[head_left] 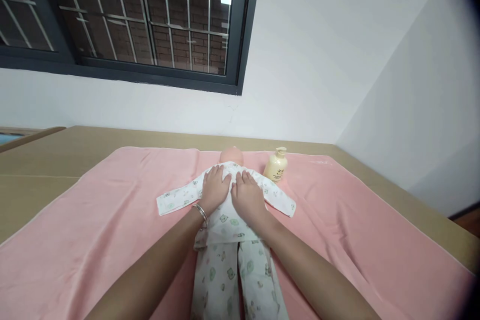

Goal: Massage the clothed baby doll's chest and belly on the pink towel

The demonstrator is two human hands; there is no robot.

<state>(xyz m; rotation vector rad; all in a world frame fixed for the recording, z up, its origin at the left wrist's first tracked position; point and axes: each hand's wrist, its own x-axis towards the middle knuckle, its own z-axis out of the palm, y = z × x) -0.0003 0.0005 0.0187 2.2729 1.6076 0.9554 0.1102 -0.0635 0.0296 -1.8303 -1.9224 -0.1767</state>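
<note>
A baby doll (231,155) lies on its back, dressed in a white printed top (228,221) and matching trousers (221,280). Its sleeves spread out to both sides. My left hand (215,187) rests flat on the left side of the doll's chest, fingers stretched toward its shoulder. A silver bangle (200,212) circles that wrist. Flat on the right side of the chest lies my right hand (248,197), its fingers close together and extended. Both thumbs point inward, near the middle of the top. Neither hand grips anything.
Beneath the doll spreads a pink blanket (123,230) over a tan surface (45,160). A cream pump bottle (276,165) stands beyond the doll's right-hand sleeve. Behind are a white wall (307,60) and a dark-framed window (240,60) with metal bars.
</note>
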